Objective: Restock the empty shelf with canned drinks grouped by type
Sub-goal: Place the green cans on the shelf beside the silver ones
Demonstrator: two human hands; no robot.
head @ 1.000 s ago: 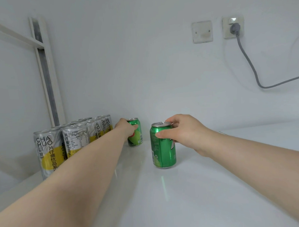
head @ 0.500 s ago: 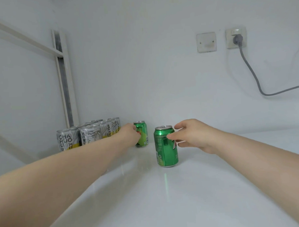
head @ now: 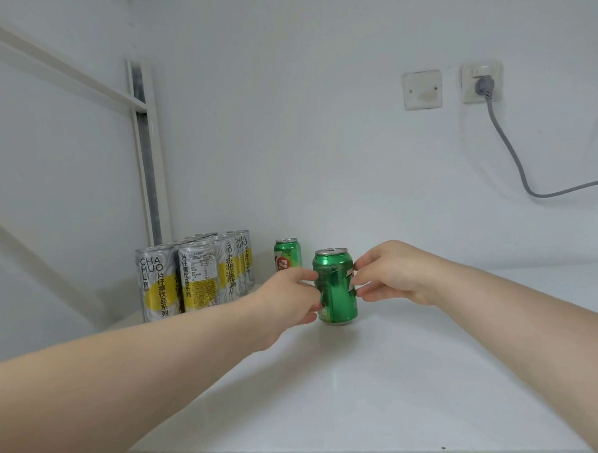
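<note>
White shelf (head: 383, 387), wall w/ socket (head: 482, 81) behind. Left hand (head: 287, 304) & right hand (head: 392, 273) both pinch green can (head: 336, 286) between them; open shelf right of right hand, tall cans (head: 193, 275) beyond left hand.

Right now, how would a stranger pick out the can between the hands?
Start at the silver-and-yellow cans in the shelf's left back corner. Right of them stand two green cans; take the nearer green can, touched by both hands, not the rear green can by the wall.
</note>
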